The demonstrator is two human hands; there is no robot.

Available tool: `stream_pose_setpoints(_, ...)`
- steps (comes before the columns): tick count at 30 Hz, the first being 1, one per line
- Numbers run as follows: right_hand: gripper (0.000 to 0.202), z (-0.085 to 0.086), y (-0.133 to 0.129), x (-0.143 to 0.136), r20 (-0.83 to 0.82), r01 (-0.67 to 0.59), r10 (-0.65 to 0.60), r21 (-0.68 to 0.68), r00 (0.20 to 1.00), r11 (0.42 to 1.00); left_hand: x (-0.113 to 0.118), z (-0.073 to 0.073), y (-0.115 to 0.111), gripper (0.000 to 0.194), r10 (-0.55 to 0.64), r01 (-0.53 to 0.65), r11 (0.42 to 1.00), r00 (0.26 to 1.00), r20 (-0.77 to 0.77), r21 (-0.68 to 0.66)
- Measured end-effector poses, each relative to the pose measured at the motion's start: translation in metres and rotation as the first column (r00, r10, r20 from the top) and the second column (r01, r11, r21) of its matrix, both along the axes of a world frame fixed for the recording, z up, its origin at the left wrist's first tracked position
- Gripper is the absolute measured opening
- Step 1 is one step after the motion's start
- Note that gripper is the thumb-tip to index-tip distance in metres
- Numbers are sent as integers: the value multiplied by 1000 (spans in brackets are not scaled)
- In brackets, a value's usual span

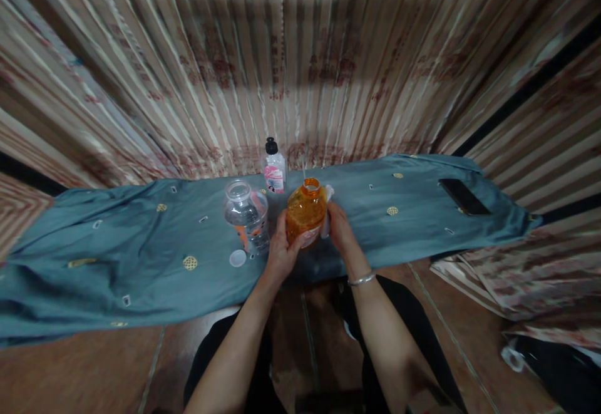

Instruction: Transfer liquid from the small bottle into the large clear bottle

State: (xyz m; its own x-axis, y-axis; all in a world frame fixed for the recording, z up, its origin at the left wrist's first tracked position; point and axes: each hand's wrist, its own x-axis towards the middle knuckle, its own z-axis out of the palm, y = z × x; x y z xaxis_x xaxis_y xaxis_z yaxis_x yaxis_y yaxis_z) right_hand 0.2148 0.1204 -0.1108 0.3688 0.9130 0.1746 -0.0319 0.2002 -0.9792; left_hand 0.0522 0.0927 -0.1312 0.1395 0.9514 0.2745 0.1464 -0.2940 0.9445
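An open orange bottle stands upright on a blue-grey cloth. My left hand wraps its left side. My right hand holds its right side and also pinches something small and white against it; I cannot tell what. A clear open bottle with a little water stands just left of my left hand. A white cap lies on the cloth in front of that bottle.
A small clear bottle with a black cap and pink label stands behind, near the striped curtain. A dark phone lies at the cloth's right end. Bundled fabric sits on the floor at right.
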Motion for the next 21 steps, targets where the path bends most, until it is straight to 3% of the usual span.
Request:
stream_pose_setpoints(5,42,-15,-27,-4,-113,16,-22,-59,993,998,-1,-1,1,75,-28,28,999,999,16,-16)
stream_pose_setpoints(10,41,8,-37,-6,-140,45,-47,-20,989,999,-1,-1,0,80,-29,29,999,999,26,-18)
stream_pose_setpoints(15,48,29,-24,2,136,-28,30,-17,990,999,2,2,2,83,-12,13,1000,999,36,-10)
stream_pose_setpoints(21,44,21,0,27,386,-4,71,-171,920,985,2,0,6,80,9,-8,1000,999,52,-21)
